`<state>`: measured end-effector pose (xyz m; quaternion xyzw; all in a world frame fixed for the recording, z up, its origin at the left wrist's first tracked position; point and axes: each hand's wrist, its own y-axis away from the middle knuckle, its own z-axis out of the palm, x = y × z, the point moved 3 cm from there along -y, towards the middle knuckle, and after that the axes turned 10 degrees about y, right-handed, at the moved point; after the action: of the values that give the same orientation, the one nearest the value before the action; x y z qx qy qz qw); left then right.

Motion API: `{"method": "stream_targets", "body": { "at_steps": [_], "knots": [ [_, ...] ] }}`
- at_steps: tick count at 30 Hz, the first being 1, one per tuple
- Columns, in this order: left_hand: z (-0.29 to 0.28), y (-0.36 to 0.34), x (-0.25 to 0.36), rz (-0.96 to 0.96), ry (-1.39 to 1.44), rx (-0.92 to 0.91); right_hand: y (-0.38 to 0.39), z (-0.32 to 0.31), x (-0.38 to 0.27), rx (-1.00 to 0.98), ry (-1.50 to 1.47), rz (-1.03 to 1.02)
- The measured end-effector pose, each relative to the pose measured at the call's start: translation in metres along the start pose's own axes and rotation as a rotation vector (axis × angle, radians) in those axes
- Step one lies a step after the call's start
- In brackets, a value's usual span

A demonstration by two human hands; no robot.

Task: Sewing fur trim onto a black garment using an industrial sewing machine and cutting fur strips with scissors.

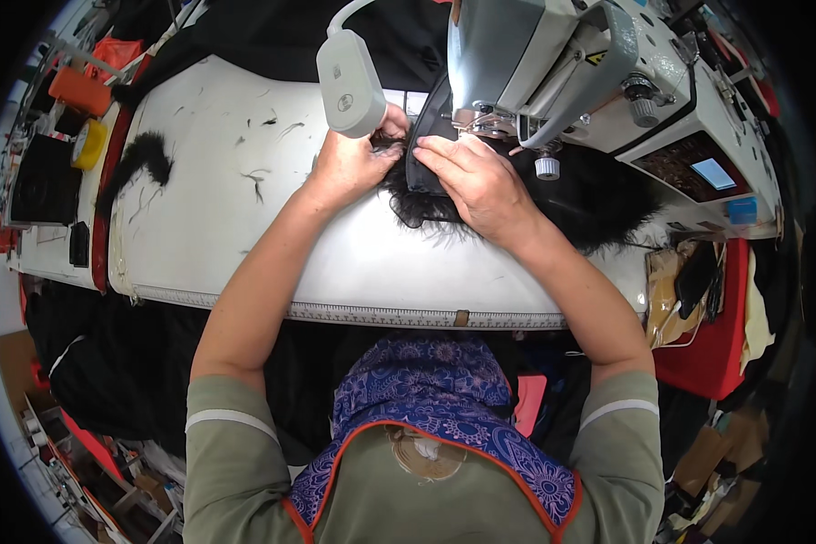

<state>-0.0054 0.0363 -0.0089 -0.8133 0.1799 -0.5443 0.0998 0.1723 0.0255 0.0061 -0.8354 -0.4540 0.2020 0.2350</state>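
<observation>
Lying between the two hands, a flat black fabric panel [423, 179] with a raised, curved edge is pressed down by the right hand [489, 190], whose fingers are laid nearly straight across it and not closed. Long-haired black fur [598, 213] is spread below the right fingers and out to their right. By the panel's left side, some of this fur is pinched by the left hand [353, 168], its thumb and fingers drawn together; part of that hand is covered by a white, rounded oblong device [351, 86] hung on a bent white stem. Just beyond the right fingers, the metal foot area of a grey and white sewing machine [503, 54] is seen; whether the panel is caught under it cannot be told. Both hands are supported over a smooth white tabletop [199, 240], on which loose black fibres [257, 186] are scattered to the left of the left fingers. Farther left, a curled black fur strip [145, 159] is laid, and beyond it a yellow roll [89, 145] is placed. Nearer the body than the fingers, the tabletop is edged by a pale ruler strip [381, 315].
</observation>
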Motion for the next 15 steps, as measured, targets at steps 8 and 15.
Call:
{"method": "stream_targets", "body": {
  "at_steps": [8, 15],
  "knots": [
    [-0.002, -0.003, -0.006, -0.033, 0.088, 0.0, -0.001, -0.001, -0.001, -0.049, -0.002, 0.01],
    [-0.005, -0.012, 0.015, 0.382, -0.105, -0.07, -0.002, -0.001, -0.004, -0.083, 0.012, 0.006]
  ]
}}
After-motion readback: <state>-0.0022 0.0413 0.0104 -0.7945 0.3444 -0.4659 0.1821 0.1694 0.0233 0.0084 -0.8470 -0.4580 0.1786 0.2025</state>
